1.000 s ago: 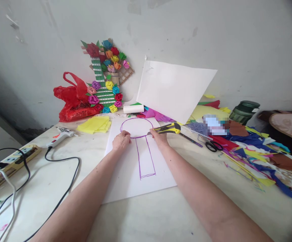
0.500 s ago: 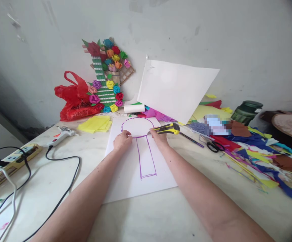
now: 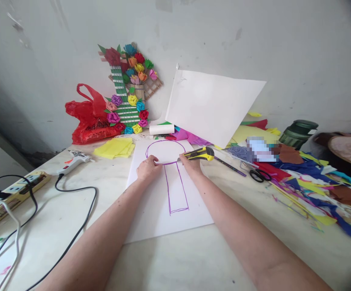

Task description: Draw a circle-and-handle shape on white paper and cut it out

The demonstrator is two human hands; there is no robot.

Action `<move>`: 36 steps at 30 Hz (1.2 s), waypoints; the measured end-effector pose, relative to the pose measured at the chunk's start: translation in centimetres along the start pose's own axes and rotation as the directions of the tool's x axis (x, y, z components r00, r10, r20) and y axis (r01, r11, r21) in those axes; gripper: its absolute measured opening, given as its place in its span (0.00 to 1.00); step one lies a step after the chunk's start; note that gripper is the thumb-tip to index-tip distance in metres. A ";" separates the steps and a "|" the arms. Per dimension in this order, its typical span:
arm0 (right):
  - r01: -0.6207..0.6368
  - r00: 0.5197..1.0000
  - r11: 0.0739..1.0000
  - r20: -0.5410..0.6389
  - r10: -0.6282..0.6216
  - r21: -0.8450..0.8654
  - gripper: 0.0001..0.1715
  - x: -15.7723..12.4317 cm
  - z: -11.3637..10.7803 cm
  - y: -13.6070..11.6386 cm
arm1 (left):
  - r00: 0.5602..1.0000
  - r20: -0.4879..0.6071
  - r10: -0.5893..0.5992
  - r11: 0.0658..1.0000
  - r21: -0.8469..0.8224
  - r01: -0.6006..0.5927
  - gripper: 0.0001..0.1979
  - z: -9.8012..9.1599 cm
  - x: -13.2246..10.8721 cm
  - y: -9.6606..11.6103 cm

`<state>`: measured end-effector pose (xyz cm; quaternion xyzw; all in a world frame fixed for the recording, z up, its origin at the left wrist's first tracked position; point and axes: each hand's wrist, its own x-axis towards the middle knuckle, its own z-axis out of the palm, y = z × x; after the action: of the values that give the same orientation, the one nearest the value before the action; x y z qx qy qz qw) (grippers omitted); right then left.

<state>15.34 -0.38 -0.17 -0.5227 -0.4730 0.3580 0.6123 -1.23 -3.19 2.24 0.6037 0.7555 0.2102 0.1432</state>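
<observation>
A white foam board or thick paper sheet [image 3: 151, 218] lies in front of me, bearing a purple drawn outline: a rounded shape above a long narrow rectangle. My left hand [image 3: 148, 167] rests on its left side, fingers slightly bent against the surface and holding nothing. My right hand [image 3: 190, 165] grips a yellow and black utility knife [image 3: 204, 153]. The knife's blade points left and its tip is at the purple line near the rectangle's upper right corner. Part of the knife is hidden behind my fingers.
Left are a glue gun [image 3: 72, 163], its cord and a power strip [image 3: 14, 188]. Behind stand a red plastic bag [image 3: 90, 117], a paper-flower guitar [image 3: 127, 107] and a leaning white sheet [image 3: 214, 103]. Scissors [image 3: 260, 175], a pen [image 3: 231, 166] and coloured scraps [image 3: 311, 190] lie right.
Both hands stay almost in place. The knife's handle has shifted very slightly left, and the view has moved a little.
</observation>
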 end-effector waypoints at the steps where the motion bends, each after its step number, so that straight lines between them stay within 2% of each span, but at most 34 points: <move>1: -0.002 1.000 1.000 0.000 0.002 -0.005 0.07 0.0 0.0 0.0 | 1.000 0.000 0.002 1.000 0.005 -0.002 0.13 0.0 0.0 0.0; 24: 0.012 0.999 0.999 0.030 -0.011 -0.034 0.06 0.0 0.1 0.0 | 1.000 -0.018 0.023 0.999 0.039 -0.022 0.14 0.2 0.0 0.0; 36: -0.005 1.000 1.000 0.027 0.006 -0.026 0.09 0.2 0.2 0.6 | 1.000 -0.019 0.019 0.999 0.045 -0.018 0.15 0.3 -0.1 0.1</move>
<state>15.26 -0.03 -0.68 -0.5270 -0.4845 0.3607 0.5979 -1.01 -3.24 2.06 0.6116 0.7559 0.2002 0.1203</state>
